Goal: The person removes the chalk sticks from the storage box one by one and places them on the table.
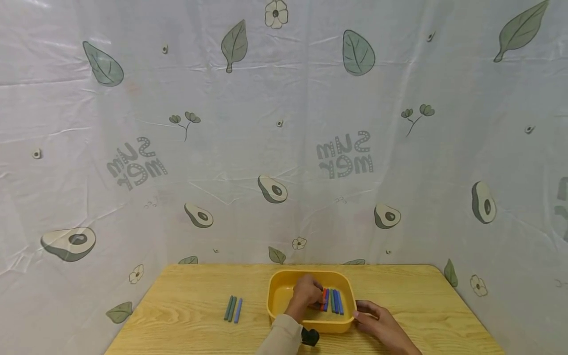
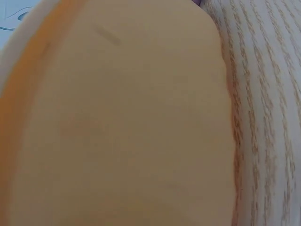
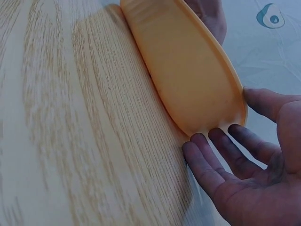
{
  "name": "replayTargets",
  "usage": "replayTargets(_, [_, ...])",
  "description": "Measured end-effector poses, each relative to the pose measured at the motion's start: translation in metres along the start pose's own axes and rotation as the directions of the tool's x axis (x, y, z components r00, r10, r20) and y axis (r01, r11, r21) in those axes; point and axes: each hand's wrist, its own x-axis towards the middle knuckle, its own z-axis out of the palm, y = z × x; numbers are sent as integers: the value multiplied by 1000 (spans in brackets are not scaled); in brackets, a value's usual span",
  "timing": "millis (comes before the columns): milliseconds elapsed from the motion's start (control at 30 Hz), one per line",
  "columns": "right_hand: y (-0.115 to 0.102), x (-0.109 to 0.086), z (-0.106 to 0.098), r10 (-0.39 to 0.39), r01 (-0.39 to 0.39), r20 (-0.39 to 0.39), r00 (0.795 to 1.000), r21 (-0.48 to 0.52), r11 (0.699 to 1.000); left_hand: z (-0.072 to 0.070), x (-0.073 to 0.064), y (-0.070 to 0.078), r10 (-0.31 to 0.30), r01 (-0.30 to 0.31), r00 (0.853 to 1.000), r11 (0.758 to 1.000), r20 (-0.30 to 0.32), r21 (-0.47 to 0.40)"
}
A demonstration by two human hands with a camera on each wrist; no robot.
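A yellow plastic tray (image 1: 310, 327) stands on the table; its outer wall fills much of the left wrist view. My left hand (image 1: 307, 290) reaches over the near rim into it, fingers curled down around a red stick (image 1: 324, 293) at the left end of a row. Part of that stick and the fingertips are hidden by the hand. Beside it lie a purple stick (image 1: 327, 300), a green stick (image 1: 332, 301) and blue sticks (image 1: 338, 301). My right hand (image 3: 249, 160) touches the tray's right end from outside, fingers extended with the tips on the wall, thumb at the rim.
Two green sticks (image 1: 230, 308) and a blue stick (image 1: 238, 310) lie side by side on the wooden table (image 1: 186, 296), left of the tray. A patterned white sheet (image 1: 284, 217) hangs behind and around the table. A black device (image 1: 310, 337) is at my left wrist.
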Motion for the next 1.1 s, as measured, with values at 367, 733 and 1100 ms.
replayTargets(367, [4, 1, -1, -14, 13, 27, 1000, 17, 1000, -4, -4, 0, -30, 31, 999, 998, 9, -45])
replayTargets(733, [0, -2, -1, -10, 9, 23, 1000, 20, 1000, -23, -9, -12, -48, 71, 994, 966, 95, -247])
replayTargets(1100, [1, -1, 1, 5, -5, 3, 1000, 34, 999, -52, -14, -15, 41, -1, 994, 934, 104, -356])
